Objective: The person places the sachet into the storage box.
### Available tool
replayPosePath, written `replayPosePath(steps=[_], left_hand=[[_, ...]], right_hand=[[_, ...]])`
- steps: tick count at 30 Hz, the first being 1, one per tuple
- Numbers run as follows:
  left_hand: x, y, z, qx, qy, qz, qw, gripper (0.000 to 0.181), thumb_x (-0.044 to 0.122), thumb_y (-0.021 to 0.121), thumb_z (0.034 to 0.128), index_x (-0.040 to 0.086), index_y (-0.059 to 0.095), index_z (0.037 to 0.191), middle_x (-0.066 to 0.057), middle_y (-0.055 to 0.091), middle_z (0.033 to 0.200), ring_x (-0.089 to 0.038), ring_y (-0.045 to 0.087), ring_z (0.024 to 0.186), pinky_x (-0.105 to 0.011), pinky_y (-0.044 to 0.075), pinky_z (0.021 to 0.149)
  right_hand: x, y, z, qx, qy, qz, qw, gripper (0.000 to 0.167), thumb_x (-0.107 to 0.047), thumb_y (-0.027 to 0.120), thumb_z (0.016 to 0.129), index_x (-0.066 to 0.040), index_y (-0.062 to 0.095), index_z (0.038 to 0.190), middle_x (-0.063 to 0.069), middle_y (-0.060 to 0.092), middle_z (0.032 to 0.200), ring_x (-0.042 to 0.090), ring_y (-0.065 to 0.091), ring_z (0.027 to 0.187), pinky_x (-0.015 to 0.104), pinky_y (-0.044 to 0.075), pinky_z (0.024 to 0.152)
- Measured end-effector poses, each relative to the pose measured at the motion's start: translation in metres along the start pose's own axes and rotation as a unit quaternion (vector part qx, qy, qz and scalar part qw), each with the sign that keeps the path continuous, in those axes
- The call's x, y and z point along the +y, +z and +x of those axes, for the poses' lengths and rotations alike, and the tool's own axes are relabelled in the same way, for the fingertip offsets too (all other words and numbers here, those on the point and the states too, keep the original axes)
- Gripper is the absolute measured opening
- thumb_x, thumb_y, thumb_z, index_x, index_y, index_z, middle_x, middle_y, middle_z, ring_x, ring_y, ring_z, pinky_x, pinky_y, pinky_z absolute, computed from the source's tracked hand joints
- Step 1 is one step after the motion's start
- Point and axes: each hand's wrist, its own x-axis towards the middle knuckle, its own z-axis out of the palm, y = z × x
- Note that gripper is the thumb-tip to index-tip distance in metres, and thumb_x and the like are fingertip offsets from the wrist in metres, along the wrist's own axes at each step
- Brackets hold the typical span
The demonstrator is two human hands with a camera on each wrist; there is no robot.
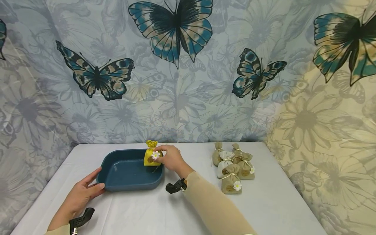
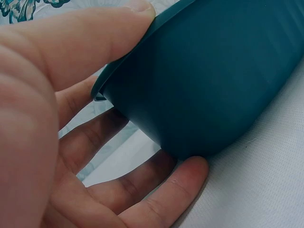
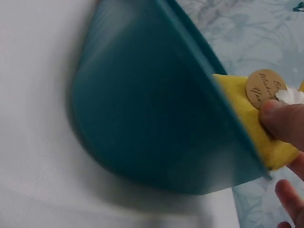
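Observation:
My right hand (image 1: 171, 160) pinches a small yellow pouch (image 1: 149, 158) with a white flower, over the right end of a dark teal tub (image 1: 132, 187). In the right wrist view the thumb of that hand (image 3: 287, 142) presses the yellow pouch (image 3: 259, 135) beside its round brown label, and the pouch's lower part is behind the tub's rim (image 3: 204, 76). My left hand (image 1: 79, 195) rests against the tub's left end. In the left wrist view the left hand (image 2: 90, 118) has its thumb on the rim and its fingertips against the tub's wall (image 2: 190, 85).
To the right on the white tablecloth (image 1: 188, 209) stands a cluster of several pouches: beige ones, such as the front one (image 1: 230, 184) with a white flower, and a white one (image 1: 224, 160). A butterfly-patterned cloth (image 1: 182, 107) hangs behind the table.

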Motion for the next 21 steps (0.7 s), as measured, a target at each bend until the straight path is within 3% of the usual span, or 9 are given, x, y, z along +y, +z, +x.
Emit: replayPosePath(steps=[3,11,21], left_hand=[[0.0,0.0,0.0,0.001,0.001,0.001,1.0,0.085,0.01,0.067,0.0971,0.006,0.012,0.161,-0.028,-0.006,0.161,-0.003,0.057,0.109,-0.039,0.053,0.094],[0.0,-0.001,0.001,0.002,-0.001,0.008,1.0,0.085,0.012,0.068,0.097,0.007,0.012,0.161,-0.028,-0.006,0.161,0.001,0.056,0.108,-0.038,0.054,0.094],[-0.001,-0.001,0.0,0.003,0.001,0.006,1.0,0.085,0.012,0.068,0.097,0.007,0.012,0.161,-0.027,-0.005,0.161,0.0,0.056,0.109,-0.038,0.054,0.093]], right_hand=[[0.003,0.003,0.001,0.002,0.006,-0.01,0.9999,0.03,-0.025,0.087,0.08,-0.03,0.077,0.108,-0.015,0.066,0.119,0.019,0.055,0.12,0.05,0.037,0.107],[0.01,0.009,0.003,-0.009,0.003,0.034,0.9994,0.028,-0.016,0.086,0.08,-0.025,0.077,0.105,-0.011,0.066,0.118,0.017,0.055,0.119,0.038,0.045,0.104],[0.017,0.014,0.002,-0.025,-0.053,-0.026,0.998,0.02,-0.014,0.083,0.083,-0.021,0.076,0.1,-0.009,0.061,0.116,0.014,0.056,0.114,0.035,0.046,0.101]])
